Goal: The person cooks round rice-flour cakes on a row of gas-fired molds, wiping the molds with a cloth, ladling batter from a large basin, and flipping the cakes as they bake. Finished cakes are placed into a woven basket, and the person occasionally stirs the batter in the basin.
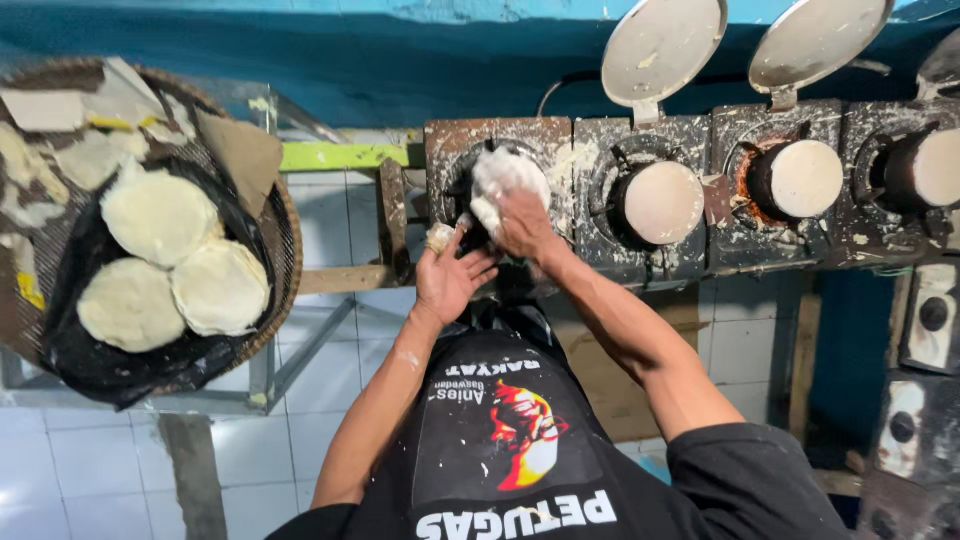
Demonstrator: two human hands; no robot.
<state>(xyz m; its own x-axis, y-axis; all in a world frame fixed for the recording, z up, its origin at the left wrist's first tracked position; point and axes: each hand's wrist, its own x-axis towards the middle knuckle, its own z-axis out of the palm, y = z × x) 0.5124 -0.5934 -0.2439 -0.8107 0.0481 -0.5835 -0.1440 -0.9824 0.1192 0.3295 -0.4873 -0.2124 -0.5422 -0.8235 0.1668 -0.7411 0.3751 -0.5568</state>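
Note:
My right hand [524, 225] presses a white crumpled cloth [505, 180] onto the leftmost round mould of a row of dark, batter-spattered stove moulds [500, 135]. Just below and left of it, my left hand [450, 280] is held palm up with fingers spread, a small pale scrap [440, 236] at its fingertips. Both forearms reach up from my black printed shirt [520, 440].
Three more moulds with pale round cakes [660, 203] stand to the right; two have raised round lids [662, 45]. A woven tray [285, 235] lined with black plastic holds three flat pale discs [160, 215] at left. White tiled floor lies below.

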